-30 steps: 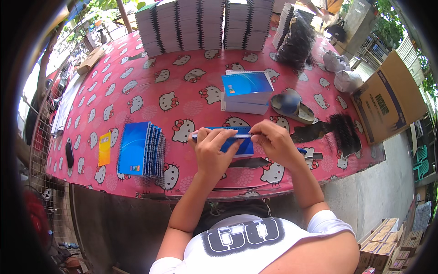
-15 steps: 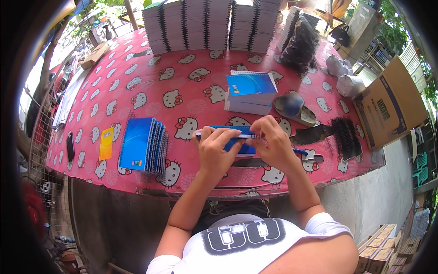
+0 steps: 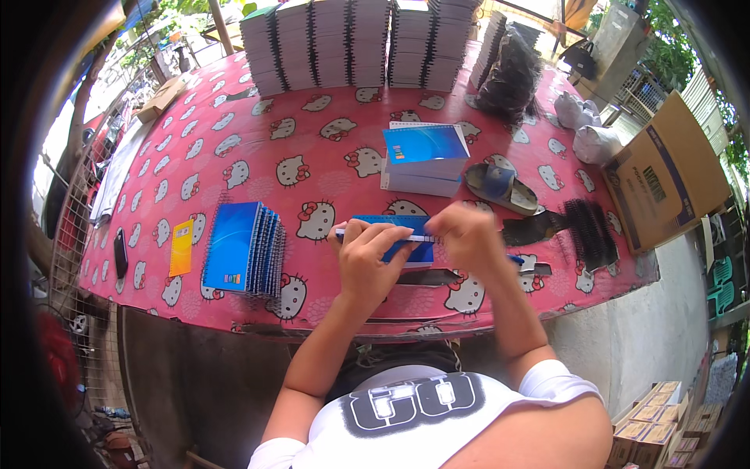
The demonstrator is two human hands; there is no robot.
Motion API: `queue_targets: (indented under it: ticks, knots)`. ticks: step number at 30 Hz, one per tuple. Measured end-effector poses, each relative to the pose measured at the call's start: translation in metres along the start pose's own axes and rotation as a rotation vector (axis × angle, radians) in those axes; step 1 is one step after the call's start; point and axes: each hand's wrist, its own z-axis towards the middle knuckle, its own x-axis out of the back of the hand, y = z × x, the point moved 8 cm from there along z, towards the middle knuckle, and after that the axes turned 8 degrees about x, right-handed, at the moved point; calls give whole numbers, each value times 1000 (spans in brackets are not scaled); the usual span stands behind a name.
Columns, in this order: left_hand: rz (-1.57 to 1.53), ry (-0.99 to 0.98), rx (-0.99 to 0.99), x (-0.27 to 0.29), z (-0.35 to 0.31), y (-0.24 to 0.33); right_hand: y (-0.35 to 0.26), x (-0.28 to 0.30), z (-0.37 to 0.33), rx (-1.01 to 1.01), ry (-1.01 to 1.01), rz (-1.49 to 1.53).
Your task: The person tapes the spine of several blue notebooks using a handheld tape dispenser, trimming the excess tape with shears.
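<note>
My left hand [image 3: 369, 254] grips a thin notebook [image 3: 423, 238] held edge-on, its bound edge facing up toward me, fingers over the top and thumb below. Directly under and behind it shows a blue-covered notebook [image 3: 418, 255] on the table. My right hand [image 3: 469, 237], smeared by motion, is curled closed at the right end of the held notebook's edge; whatever its fingertips pinch is hidden. Just right of that hand, a blue pen-like tool [image 3: 516, 260] lies partly covered.
Blue spiral notebooks [image 3: 233, 246] are stacked at left, beside a yellow notebook [image 3: 181, 248] and a phone [image 3: 120, 252]. Beyond my hands sit unbound notebooks [image 3: 426, 146] and a slipper [image 3: 501, 187]. Black coils [image 3: 591, 234] lie near an open carton [image 3: 664, 180]; tall notebook stacks [image 3: 332, 47] line the back.
My right hand has lifted slightly and turned, its fingers curling in with a fast, blurred motion. My left hand keeps its hold on the notebook.
</note>
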Motion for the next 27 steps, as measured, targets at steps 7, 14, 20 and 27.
queue_targets:
  ticks: [7, 14, 20, 27]
  knots:
    - [-97, -58, -30, -12, 14, 9, 190, 80, -43, -469, -205, -650]
    - [-61, -56, -22, -14, 16, 7, 140, 59, -27, -268, 147, 596]
    - [-102, -102, 42, -10, 14, 3, 94, 17, -3, -176, -233, 731]
    - [-153, -3, 50, 4, 14, -12, 63, 14, 19, -84, -171, 518]
